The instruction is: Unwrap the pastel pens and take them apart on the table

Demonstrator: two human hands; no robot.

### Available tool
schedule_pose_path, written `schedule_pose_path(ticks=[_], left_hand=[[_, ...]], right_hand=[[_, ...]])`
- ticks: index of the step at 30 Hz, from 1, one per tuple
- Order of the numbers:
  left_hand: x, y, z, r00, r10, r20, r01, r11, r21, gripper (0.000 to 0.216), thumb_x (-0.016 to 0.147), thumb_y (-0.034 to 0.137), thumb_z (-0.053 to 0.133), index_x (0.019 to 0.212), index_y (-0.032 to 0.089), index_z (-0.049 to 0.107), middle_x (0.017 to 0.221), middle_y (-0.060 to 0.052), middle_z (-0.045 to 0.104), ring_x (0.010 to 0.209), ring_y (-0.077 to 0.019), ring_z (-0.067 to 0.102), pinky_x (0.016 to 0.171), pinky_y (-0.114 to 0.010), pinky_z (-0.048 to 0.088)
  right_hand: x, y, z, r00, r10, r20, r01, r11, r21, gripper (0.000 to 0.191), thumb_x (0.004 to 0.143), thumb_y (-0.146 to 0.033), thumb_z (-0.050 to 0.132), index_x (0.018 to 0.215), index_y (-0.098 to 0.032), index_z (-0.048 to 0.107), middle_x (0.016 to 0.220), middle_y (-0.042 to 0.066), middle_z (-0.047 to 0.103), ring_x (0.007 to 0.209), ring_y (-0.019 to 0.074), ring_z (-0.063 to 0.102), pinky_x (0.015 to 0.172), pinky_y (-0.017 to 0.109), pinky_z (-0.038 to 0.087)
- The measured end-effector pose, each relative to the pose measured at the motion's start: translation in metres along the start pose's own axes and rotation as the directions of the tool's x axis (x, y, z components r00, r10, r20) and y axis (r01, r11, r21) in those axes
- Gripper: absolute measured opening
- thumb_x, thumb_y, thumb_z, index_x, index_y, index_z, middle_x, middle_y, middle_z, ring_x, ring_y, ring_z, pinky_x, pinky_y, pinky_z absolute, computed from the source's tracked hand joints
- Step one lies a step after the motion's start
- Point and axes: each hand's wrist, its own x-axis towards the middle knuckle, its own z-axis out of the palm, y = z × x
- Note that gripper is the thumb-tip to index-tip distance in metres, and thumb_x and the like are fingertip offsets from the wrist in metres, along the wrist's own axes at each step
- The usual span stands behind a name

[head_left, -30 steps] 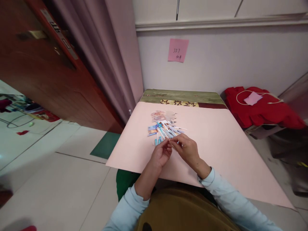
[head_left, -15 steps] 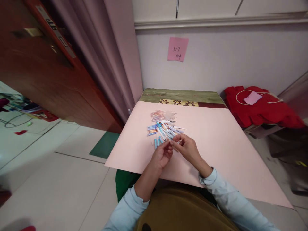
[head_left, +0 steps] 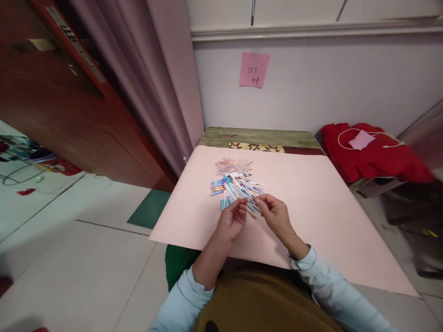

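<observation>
Over the near side of a pile of pen parts (head_left: 238,186), my left hand (head_left: 232,222) pinches a small ring-shaped piece (head_left: 242,200) with an orange-brown rim between thumb and forefinger. Its other fingers curl toward the palm. Just to the right, my right hand (head_left: 276,216) has thumb and forefinger pressed together at the pile's edge; whatever lies between them is too small to tell. The pile holds white and pale blue tubes, thin refills and blue parts. Short blue pieces (head_left: 224,203) lie left of my left fingertips. Pinkish clear parts (head_left: 225,166) form a group behind.
A pale pink sheet (head_left: 304,207) covers most of the table (head_left: 263,133). Beyond it is a wall with a pink note (head_left: 254,69). On the right, red cloth (head_left: 367,163) carries a white cable. A curtain (head_left: 176,69) and a brown door (head_left: 69,106) stand left.
My hands have drawn apart: the right has moved slightly right, away from the left fingertips. The ring-shaped piece now shows in my left fingers. The view has shifted slightly.
</observation>
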Motion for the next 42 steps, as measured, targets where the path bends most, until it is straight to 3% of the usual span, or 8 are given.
schedule_pose_path(ticks=[8, 11, 16, 25, 29, 32, 36, 42], left_hand=[[0.003, -0.001, -0.005, 1.000, 0.003, 0.027, -0.003, 1.000, -0.005, 0.014, 0.091, 0.008, 0.051, 0.095, 0.002, 0.064, 0.078, -0.010, 0.068, 0.051, -0.0048, 0.058, 0.045, -0.011, 0.049], [0.006, -0.005, -0.006, 0.999, 0.026, 0.032, -0.025, 0.999, -0.023, 0.013, 0.091, 0.006, 0.051, 0.091, 0.003, 0.064, 0.074, -0.009, 0.067, 0.051, -0.0048, 0.059, 0.045, -0.010, 0.048], [0.004, -0.008, -0.002, 0.999, 0.054, -0.005, -0.054, 0.998, -0.023, 0.013, 0.090, 0.005, 0.052, 0.085, 0.006, 0.063, 0.068, -0.006, 0.066, 0.050, -0.0049, 0.058, 0.043, -0.009, 0.047], [0.001, -0.005, -0.001, 0.998, 0.053, 0.015, -0.053, 0.999, -0.005, 0.012, 0.092, 0.007, 0.052, 0.085, 0.005, 0.062, 0.072, -0.007, 0.065, 0.049, -0.0033, 0.056, 0.042, -0.009, 0.045], [0.003, 0.007, -0.008, 0.994, 0.108, 0.017, -0.107, 0.993, -0.039, 0.012, 0.093, 0.009, 0.050, 0.091, 0.003, 0.060, 0.074, -0.006, 0.063, 0.050, -0.0026, 0.056, 0.043, -0.008, 0.046], [0.004, 0.017, -0.011, 0.988, 0.155, -0.007, -0.155, 0.986, -0.069, 0.012, 0.094, 0.010, 0.049, 0.094, 0.003, 0.059, 0.077, -0.007, 0.064, 0.052, -0.0023, 0.056, 0.043, -0.008, 0.046], [0.004, 0.025, -0.011, 0.982, 0.187, -0.026, -0.189, 0.978, -0.085, 0.011, 0.095, 0.010, 0.049, 0.096, 0.003, 0.058, 0.079, -0.007, 0.064, 0.054, -0.0022, 0.056, 0.045, -0.008, 0.047], [0.005, 0.020, -0.014, 0.974, 0.227, -0.002, -0.226, 0.971, -0.075, 0.011, 0.095, 0.010, 0.048, 0.091, 0.008, 0.058, 0.080, -0.005, 0.064, 0.053, -0.0019, 0.055, 0.045, -0.008, 0.046]], right_hand=[[-0.013, -0.015, -0.001, 0.924, -0.355, -0.142, 0.303, 0.907, -0.294, 0.028, 0.091, -0.038, 0.055, 0.110, -0.020, 0.066, 0.072, 0.001, 0.063, 0.052, 0.0102, 0.048, 0.052, 0.023, 0.041], [-0.018, -0.015, -0.001, 0.846, -0.533, 0.006, 0.476, 0.749, -0.462, 0.032, 0.093, -0.029, 0.052, 0.121, -0.022, 0.064, 0.086, 0.005, 0.070, 0.064, 0.0114, 0.059, 0.065, 0.024, 0.048], [-0.019, -0.006, 0.000, 0.834, -0.505, 0.223, 0.512, 0.558, -0.653, 0.033, 0.096, -0.025, 0.046, 0.121, -0.026, 0.068, 0.102, 0.006, 0.073, 0.081, 0.0137, 0.065, 0.076, 0.024, 0.046], [-0.017, -0.012, -0.005, 0.841, -0.531, 0.101, 0.484, 0.656, -0.579, 0.029, 0.096, -0.026, 0.048, 0.116, -0.022, 0.068, 0.097, 0.006, 0.073, 0.078, 0.0129, 0.065, 0.073, 0.023, 0.047], [-0.007, -0.006, -0.026, 0.912, -0.397, -0.104, 0.275, 0.779, -0.564, 0.025, 0.093, -0.035, 0.051, 0.101, -0.022, 0.070, 0.089, 0.004, 0.071, 0.065, 0.0121, 0.061, 0.063, 0.024, 0.044], [-0.004, 0.009, -0.043, 0.988, -0.124, -0.087, 0.048, 0.799, -0.599, 0.024, 0.088, -0.041, 0.055, 0.086, -0.024, 0.071, 0.076, 0.001, 0.069, 0.062, 0.0142, 0.060, 0.057, 0.025, 0.040], [-0.011, 0.026, -0.051, 0.995, 0.089, -0.037, -0.091, 0.743, -0.663, 0.021, 0.084, -0.041, 0.056, 0.078, -0.025, 0.069, 0.071, -0.001, 0.068, 0.065, 0.0164, 0.060, 0.055, 0.025, 0.034], [-0.024, 0.029, -0.043, 0.992, 0.121, -0.047, -0.120, 0.715, -0.689, 0.018, 0.083, -0.038, 0.054, 0.080, -0.026, 0.068, 0.075, -0.001, 0.068, 0.067, 0.0158, 0.059, 0.058, 0.025, 0.033]])
